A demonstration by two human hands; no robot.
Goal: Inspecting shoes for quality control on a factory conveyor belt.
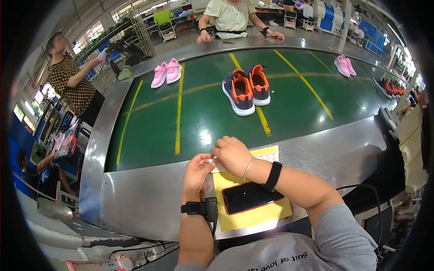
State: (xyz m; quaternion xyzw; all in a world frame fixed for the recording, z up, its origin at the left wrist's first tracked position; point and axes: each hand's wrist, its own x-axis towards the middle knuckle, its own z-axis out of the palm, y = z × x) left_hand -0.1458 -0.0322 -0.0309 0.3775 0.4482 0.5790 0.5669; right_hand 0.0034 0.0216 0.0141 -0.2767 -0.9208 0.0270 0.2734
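My left hand (198, 171) and my right hand (233, 156) meet above the metal edge of the conveyor table. Their fingertips are pinched together on a small white label (213, 161), mostly covered by the fingers. Partly hidden under my right hand is a white sheet of printed labels (270, 156), lying on a yellow sheet (221, 181). A dark phone (247, 197) with a red-orange rim rests on the yellow sheet, below my right wrist.
On the green belt (149, 135) stand dark sneakers (242, 92) with orange linings, and pink pairs at the far left (166, 73) and far right (345, 66). More dark shoes (389, 87) line the right side. People stand across the belt (228, 20) and at left (74, 81).
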